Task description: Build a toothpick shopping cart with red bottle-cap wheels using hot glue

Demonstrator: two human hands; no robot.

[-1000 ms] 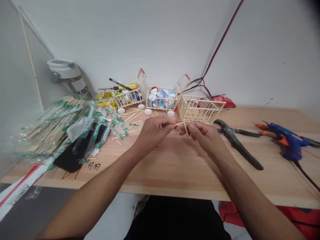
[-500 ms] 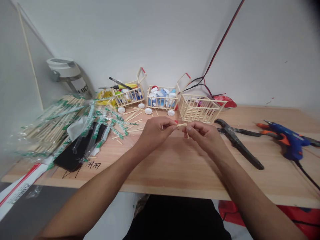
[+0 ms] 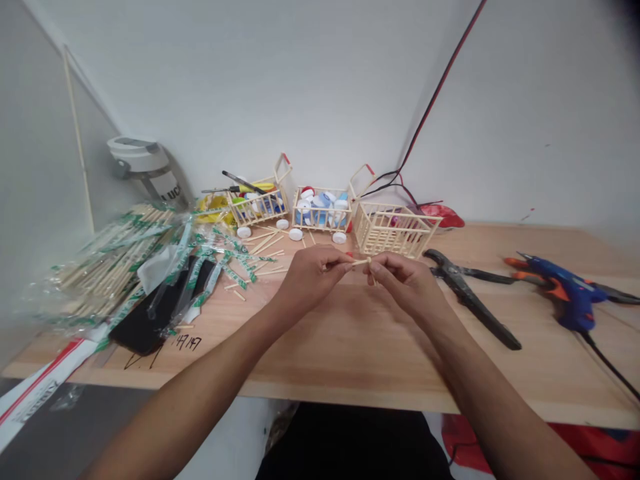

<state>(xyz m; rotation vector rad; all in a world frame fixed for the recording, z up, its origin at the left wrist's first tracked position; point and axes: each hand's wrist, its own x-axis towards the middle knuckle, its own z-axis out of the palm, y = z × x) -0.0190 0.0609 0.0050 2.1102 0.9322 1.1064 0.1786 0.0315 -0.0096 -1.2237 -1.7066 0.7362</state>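
My left hand point(image 3: 309, 277) and my right hand point(image 3: 403, 283) meet over the middle of the wooden table point(image 3: 350, 347). Both pinch a small piece made of short wooden sticks point(image 3: 361, 263), held between the fingertips just above the tabletop. Right behind the hands stands an empty stick-built cart basket point(image 3: 393, 229). Two more stick carts point(image 3: 320, 209) with red-tipped handles stand further back, filled with white and blue bottle caps.
Black pliers point(image 3: 470, 297) lie right of my hands, a blue glue gun point(image 3: 565, 293) further right. Bagged sticks in green-printed wrappers point(image 3: 120, 257), a black phone point(image 3: 155, 310) and loose sticks lie left. A lidded jar point(image 3: 145, 170) stands by the wall; red and black wires hang behind.
My hands turned the small stick piece between the fingertips and kept hold of it. The camera tipped a little, so everything sits slightly lower in view.
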